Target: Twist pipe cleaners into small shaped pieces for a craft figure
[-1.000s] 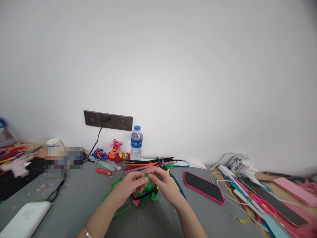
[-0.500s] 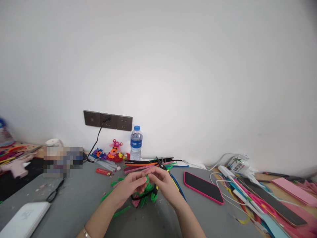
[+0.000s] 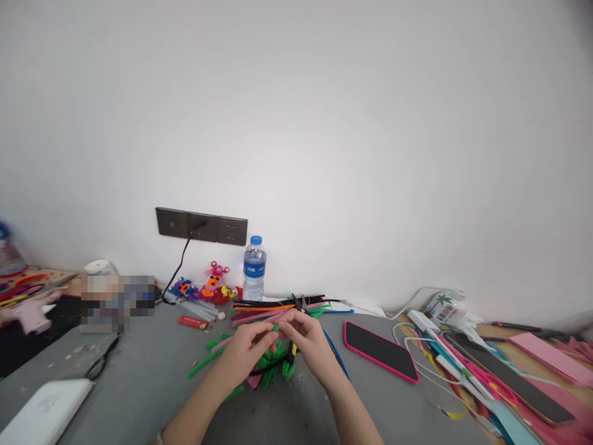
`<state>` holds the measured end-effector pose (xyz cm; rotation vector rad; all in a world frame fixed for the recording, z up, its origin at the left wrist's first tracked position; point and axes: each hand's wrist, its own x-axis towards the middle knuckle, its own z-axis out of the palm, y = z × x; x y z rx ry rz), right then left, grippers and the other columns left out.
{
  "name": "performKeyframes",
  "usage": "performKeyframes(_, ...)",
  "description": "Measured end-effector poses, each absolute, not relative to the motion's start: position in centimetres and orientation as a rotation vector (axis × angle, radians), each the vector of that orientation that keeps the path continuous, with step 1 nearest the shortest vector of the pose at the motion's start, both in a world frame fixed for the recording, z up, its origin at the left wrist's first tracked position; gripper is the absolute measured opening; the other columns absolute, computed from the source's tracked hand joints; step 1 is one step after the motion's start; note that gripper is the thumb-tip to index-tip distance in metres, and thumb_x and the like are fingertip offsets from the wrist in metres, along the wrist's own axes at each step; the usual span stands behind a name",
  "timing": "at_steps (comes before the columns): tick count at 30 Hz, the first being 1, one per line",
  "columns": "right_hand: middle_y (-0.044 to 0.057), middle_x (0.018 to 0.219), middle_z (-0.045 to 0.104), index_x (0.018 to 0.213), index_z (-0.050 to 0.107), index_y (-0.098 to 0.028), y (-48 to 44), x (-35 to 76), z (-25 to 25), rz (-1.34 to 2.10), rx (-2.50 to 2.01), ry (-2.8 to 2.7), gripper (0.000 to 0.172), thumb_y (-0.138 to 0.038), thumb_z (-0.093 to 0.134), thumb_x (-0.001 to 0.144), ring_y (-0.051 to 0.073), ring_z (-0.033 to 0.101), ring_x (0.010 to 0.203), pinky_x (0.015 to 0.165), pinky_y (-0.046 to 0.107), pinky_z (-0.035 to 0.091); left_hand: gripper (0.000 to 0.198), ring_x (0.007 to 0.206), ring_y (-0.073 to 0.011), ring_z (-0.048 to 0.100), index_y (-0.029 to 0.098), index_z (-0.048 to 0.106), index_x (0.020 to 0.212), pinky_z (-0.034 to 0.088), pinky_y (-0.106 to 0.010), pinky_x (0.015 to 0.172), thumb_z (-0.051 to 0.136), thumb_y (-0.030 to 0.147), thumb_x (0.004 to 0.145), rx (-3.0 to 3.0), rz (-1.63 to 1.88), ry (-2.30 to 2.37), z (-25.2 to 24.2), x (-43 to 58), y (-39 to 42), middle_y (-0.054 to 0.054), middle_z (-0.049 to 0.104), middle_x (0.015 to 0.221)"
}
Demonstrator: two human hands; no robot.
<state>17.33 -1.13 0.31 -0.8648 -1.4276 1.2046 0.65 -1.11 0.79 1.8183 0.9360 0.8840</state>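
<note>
My left hand (image 3: 248, 351) and my right hand (image 3: 308, 341) meet over the grey table (image 3: 148, 377), fingers pinched together on a green pipe-cleaner piece (image 3: 274, 360) with black and pink bits in it. The piece sits mostly under my fingers. A bundle of loose pipe cleaners (image 3: 273, 308) in black, orange, pink and green lies just behind my hands. Short green offcuts (image 3: 204, 363) lie to the left of my left hand.
A phone in a pink case (image 3: 380, 351) lies right of my hands. Cables, scissors and coloured sheets (image 3: 482, 377) crowd the right side. A water bottle (image 3: 254, 267), small figures (image 3: 213, 285) and a wall socket strip (image 3: 201, 225) stand behind. A white device (image 3: 44, 411) and black scissors (image 3: 104, 358) lie left.
Both hands have kept working the green piece in place, with the fingers shifting slightly. My left forearm has moved a little to the right.
</note>
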Motion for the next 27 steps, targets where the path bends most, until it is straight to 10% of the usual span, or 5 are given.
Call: performKeyframes(27, 0.001, 0.064, 0.062, 0.077, 0.062, -0.017, -1.23, 16.72, 0.27, 1.166, -0.886, -1.405, 0.027, -0.044, 0.066, 0.079, 0.016, 0.059, 0.058, 0.058, 0.027, 0.045, 0.035, 0.059, -0.0155, 0.051, 0.016, 0.064, 0.066, 0.034, -0.024, 0.055, 0.045, 0.034, 0.089, 1.885, 0.929, 1.034, 0.56, 0.66, -0.74, -0.002, 0.063, 0.065)
